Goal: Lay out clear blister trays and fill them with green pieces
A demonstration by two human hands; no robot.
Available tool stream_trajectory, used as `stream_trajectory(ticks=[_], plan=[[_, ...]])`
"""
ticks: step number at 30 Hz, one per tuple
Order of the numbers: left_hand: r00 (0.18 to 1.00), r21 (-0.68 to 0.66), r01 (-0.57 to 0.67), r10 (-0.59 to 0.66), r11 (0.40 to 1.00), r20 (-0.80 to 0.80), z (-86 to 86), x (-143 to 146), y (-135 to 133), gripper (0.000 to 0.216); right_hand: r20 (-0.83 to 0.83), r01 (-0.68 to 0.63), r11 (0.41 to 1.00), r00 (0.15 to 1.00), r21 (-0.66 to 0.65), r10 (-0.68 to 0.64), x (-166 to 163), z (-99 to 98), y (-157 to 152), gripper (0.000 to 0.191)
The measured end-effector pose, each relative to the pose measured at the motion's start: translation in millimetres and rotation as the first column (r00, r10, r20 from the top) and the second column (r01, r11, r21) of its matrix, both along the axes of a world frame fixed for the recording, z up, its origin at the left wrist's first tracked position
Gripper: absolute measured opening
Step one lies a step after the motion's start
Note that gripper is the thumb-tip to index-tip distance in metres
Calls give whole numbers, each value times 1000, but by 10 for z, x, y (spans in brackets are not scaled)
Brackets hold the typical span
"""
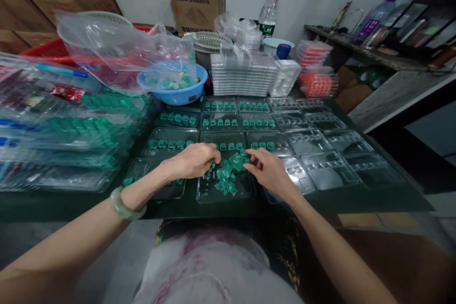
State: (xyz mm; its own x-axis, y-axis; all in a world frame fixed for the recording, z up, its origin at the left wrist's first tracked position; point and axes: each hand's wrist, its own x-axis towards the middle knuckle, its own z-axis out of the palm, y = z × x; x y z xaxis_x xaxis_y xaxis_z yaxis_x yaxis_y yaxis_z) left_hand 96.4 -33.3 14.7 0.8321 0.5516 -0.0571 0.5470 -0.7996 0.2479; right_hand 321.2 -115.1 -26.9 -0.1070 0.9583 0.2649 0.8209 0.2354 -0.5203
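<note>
A loose heap of small green plastic pieces [228,173] lies on a clear blister tray [213,192] at the table's near edge. My left hand [190,160], with a pale green bangle on its wrist, rests at the heap's left side, fingers curled and pinching at the pieces. My right hand [270,171] sits at the heap's right side, its fingertips closed on the pieces. Behind the heap lie rows of clear trays; those on the left [219,122] hold green pieces in their slots, those on the right [308,140] hold none.
A blue bowl [178,95] of green pieces stands behind, under a clear plastic bag [117,47]. A stack of empty clear trays [242,76] stands at the back middle. Stacked filled trays [53,137] line the left. Cardboard box, water bottle and orange packs sit at the back.
</note>
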Motion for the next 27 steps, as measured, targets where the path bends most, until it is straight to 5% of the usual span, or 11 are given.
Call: stream_trajectory(ticks=[6,10,18,23,25,27], plan=[[981,-16,-109,110,994,160,-39,300,-90,29,41,80,997,996,-20,-79,-105,-40,78,28],[992,34,0,-4,999,125,-133,473,-136,34,113,124,992,986,15,-125,28,-61,112,21],[992,35,-27,22,999,124,-178,218,-246,15,306,10,998,952,-66,10,-39,-204,171,24],[965,-56,-74,85,996,248,-184,204,-243,27,-71,51,999,996,-3,-51,22,-245,203,18],[916,-109,-120,153,987,371,-155,275,-246,25,-360,72,996,929,-48,-85,62,-209,196,19],[851,-212,-125,215,969,478,-108,367,-266,21,-631,12,991,770,-136,-96,75,-147,164,25]])
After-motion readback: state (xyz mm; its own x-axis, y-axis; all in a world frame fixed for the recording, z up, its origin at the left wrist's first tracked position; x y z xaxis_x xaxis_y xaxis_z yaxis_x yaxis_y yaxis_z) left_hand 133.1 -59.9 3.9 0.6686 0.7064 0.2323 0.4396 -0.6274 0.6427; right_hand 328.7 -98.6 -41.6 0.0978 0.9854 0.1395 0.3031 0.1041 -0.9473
